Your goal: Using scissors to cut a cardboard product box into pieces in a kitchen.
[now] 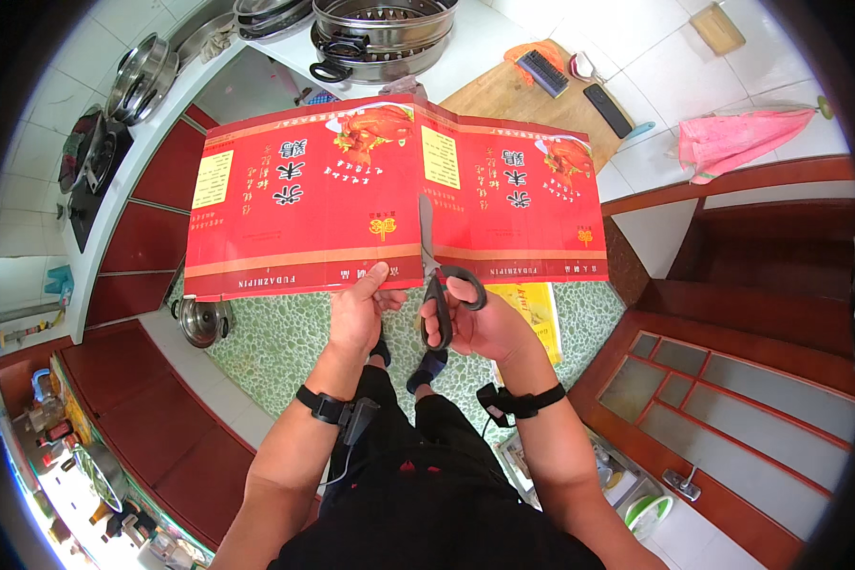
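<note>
A large red printed cardboard sheet [313,206], folded from a food box, is spread out before me. My left hand [360,303] pinches its near edge left of the middle, thumb on top. My right hand [481,324] holds black-handled scissors [427,231] with fingers and thumb in the loops. The blades lie at the near edge by the middle crease, pointing away from me; whether they have cut into the sheet there I cannot tell. Behind my right hand, a yellow printed box or bag [541,313] shows on the floor.
Steel steamer pots [385,35] stand on the white counter. A wooden board [484,92] bears a brush [541,73] and a black phone [608,110]. A pink cloth [744,139] hangs at the right. A lidded pot [203,320] is on the floor at the left, by red cabinets [139,260].
</note>
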Motion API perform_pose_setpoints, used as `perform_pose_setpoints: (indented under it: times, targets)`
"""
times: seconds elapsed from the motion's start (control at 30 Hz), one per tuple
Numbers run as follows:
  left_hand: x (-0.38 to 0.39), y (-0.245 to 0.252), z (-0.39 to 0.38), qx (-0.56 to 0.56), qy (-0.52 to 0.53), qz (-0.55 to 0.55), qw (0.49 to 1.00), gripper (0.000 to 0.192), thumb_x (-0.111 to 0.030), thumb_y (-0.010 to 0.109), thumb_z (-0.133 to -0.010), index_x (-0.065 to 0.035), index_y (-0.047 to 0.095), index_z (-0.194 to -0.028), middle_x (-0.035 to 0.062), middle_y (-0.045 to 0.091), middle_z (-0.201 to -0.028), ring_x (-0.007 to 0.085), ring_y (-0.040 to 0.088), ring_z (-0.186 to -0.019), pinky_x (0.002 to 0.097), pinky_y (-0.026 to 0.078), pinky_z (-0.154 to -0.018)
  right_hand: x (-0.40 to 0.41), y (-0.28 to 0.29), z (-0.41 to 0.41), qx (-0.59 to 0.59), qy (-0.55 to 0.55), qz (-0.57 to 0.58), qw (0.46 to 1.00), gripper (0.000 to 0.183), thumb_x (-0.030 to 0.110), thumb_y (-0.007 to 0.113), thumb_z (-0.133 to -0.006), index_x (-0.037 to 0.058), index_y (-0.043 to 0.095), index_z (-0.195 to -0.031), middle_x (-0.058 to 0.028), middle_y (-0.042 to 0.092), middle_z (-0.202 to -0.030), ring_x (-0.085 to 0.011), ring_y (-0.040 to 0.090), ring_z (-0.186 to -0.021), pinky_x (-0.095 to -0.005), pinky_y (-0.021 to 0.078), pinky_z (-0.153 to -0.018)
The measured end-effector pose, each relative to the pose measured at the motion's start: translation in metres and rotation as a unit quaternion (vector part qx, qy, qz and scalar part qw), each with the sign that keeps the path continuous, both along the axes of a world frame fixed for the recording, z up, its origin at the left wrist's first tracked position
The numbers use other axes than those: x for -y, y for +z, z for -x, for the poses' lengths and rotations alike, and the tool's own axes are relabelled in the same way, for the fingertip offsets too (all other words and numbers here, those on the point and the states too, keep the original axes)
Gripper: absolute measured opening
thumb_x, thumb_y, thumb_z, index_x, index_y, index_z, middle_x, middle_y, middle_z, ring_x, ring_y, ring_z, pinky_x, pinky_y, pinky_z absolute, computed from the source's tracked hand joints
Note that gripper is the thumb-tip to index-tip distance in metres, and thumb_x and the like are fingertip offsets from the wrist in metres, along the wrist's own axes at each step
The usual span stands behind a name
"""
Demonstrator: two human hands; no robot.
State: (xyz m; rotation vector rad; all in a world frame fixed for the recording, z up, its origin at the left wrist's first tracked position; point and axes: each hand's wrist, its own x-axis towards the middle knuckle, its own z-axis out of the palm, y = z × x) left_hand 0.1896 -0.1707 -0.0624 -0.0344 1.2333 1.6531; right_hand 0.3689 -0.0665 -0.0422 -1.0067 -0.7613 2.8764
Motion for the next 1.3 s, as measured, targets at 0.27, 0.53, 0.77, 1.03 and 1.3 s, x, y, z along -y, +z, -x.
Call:
perform_pose_setpoints:
  times: [0.27, 0.53, 0.77, 1.03, 1.3]
  targets:
    - [0.002, -0.01, 0.011, 0.013, -0.003, 0.02, 1.0, 0.021, -0.012, 0.061, -0.095, 0.0025, 0.061, -0.11, 0.013, 0.071, -0.086, 0.0191, 0.068, -0.059, 0.0278, 0.053, -0.05, -0.027, 0.027, -0.027, 0.022, 0.054, -0.014, 0.998, 0.052, 0.053, 0.061, -0.09, 0.0026, 0.065, -0.1, -0.0084, 0.069, -0.08, -0.0173, 0.07, -0.07, -0.0227, 0.0382, -0.043]
    - [0.002, -0.005, 0.009, 0.027, 0.007, -0.001, 1.0, 0.02, -0.012, 0.06, -0.096, 0.0022, 0.061, -0.11, 0.0126, 0.071, -0.087, 0.0185, 0.068, -0.06, 0.0272, 0.054, -0.052, -0.025, 0.027, -0.005, 0.055, 0.063, -0.022, 0.996, 0.047, 0.05, 0.062, -0.09, 0.0035, 0.065, -0.094, -0.0071, 0.067, -0.074, -0.0165, 0.067, -0.063, -0.0235, 0.0377, -0.04]
    - [0.002, 0.011, 0.006, 0.025, -0.022, 0.014, 0.999, 0.019, -0.011, 0.059, -0.095, 0.0008, 0.06, -0.11, 0.0115, 0.071, -0.086, 0.0181, 0.066, -0.058, 0.0267, 0.053, -0.049, -0.027, 0.01, 0.027, 0.046, -0.016, -0.063, 0.997, 0.044, 0.048, 0.061, -0.091, 0.0037, 0.065, -0.093, -0.0065, 0.066, -0.072, -0.0181, 0.066, -0.062, -0.0258, 0.0415, -0.046]
    - [0.0, 0.016, 0.005, 0.093, -0.001, 0.024, 0.995, 0.02, -0.014, 0.059, -0.096, -0.0003, 0.062, -0.11, 0.0119, 0.072, -0.089, 0.0163, 0.065, -0.06, 0.0266, 0.052, -0.053, -0.023, -0.011, 0.044, 0.063, -0.119, -0.023, 0.991, 0.043, 0.046, 0.067, -0.088, 0.0042, 0.064, -0.094, -0.0062, 0.066, -0.076, -0.0181, 0.065, -0.063, -0.0286, 0.0509, -0.056]
    - [0.0, 0.015, -0.006, 0.093, -0.002, 0.024, 0.995, 0.02, -0.015, 0.057, -0.097, -0.0002, 0.062, -0.11, 0.0116, 0.072, -0.089, 0.0156, 0.065, -0.062, 0.0264, 0.052, -0.056, -0.012, -0.009, 0.047, 0.102, -0.128, -0.098, 0.982, 0.044, 0.048, 0.071, -0.084, 0.0052, 0.065, -0.087, -0.0045, 0.064, -0.074, -0.0156, 0.062, -0.059, -0.026, 0.0487, -0.054]
